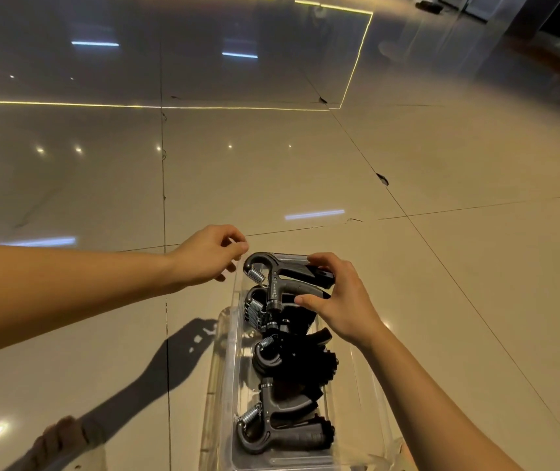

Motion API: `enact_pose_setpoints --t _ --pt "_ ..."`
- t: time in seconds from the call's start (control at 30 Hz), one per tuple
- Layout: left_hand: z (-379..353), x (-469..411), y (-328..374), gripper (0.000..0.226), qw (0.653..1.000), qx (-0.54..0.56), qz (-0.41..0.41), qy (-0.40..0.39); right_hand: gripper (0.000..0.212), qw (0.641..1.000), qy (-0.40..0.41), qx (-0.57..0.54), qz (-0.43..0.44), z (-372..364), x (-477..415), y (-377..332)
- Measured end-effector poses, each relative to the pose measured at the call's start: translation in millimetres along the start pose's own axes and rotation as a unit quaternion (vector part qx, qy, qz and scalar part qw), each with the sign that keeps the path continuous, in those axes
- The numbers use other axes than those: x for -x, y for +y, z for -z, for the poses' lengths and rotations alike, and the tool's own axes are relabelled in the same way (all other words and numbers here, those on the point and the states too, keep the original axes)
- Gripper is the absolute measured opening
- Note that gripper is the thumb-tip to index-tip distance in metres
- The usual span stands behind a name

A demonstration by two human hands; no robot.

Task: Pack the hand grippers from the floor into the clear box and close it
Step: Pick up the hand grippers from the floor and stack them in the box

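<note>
- The top hand gripper sits high at the far end of the clear box, piled on others; left there, it may block closing.
- The right hand has its grip pinching the handles; a slip spills it onto the floor.
- The left hand has a loosely curled grip, holding nothing.
</note>
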State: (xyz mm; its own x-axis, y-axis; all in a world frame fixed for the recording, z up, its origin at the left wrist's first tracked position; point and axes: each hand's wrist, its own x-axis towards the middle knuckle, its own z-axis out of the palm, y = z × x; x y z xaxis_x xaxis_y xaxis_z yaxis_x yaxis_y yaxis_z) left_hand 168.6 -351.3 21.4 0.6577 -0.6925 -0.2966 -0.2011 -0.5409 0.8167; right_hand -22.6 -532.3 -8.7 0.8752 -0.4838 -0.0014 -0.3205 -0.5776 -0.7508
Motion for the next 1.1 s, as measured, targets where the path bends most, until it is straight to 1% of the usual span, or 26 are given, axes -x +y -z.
enact_pose_setpoints --t 0.07,0.13,0.2,0.27,0.33,0.43,0.53,0.7,0.77,0.83,0.97,1.03,1.1 --pt "-1 -2 -6 0.035 0.997 -0.077 -0.019 0.006 0.059 1.000 0.015 0.023 -0.004 -7 4 10" --pt "-5 -4 -11 0.055 0.996 -0.090 -0.008 -0.016 0.054 0.999 0.020 0.047 -0.013 -15 5 20" --pt "-11 -4 -16 0.068 0.996 -0.083 0.005 -0.040 0.052 0.997 0.013 0.070 -0.021 -23 2 29" --pt "-16 -6 -20 0.076 0.994 -0.095 0.005 -0.048 0.053 0.996 -0.002 0.090 -0.026 -31 -4 35" --pt "-21 -8 -26 0.083 0.990 -0.130 0.004 -0.048 0.053 0.995 -0.014 0.095 -0.031 -38 -9 39" --pt "-26 -8 -34 0.092 0.985 -0.163 0.010 -0.051 0.052 0.994 -0.012 0.095 -0.045 -50 -12 48" --pt "-25 -11 -39 0.095 0.984 -0.169 0.016 -0.059 0.053 0.994 -0.010 0.086 -0.064 -59 -14 58" --pt "-25 -15 -40 0.097 0.987 -0.140 0.027 -0.070 0.057 0.992 -0.012 0.110 -0.056 -63 -19 63" --pt "-25 -15 -41 0.097 0.988 -0.138 0.029 -0.069 0.063 0.989 0.006 0.139 -0.053 -65 -15 63" --pt "-25 -17 -41 0.098 0.988 -0.137 0.028 -0.071 0.072 0.986 0.041 0.155 -0.055 -67 -9 63" --pt "-24 -19 -43 0.100 0.989 -0.123 0.030 -0.075 0.092 0.987 0.078 0.047 -0.132 -71 -5 58" --pt "-24 -20 -45 0.102 0.989 -0.121 0.033 -0.078 0.092 0.984 0.084 -0.003 -0.155 -74 -5 57" --pt "-23 -20 -46 0.102 0.989 -0.118 0.035 -0.079 0.088 0.983 0.089 -0.018 -0.158 -77 -6 57"
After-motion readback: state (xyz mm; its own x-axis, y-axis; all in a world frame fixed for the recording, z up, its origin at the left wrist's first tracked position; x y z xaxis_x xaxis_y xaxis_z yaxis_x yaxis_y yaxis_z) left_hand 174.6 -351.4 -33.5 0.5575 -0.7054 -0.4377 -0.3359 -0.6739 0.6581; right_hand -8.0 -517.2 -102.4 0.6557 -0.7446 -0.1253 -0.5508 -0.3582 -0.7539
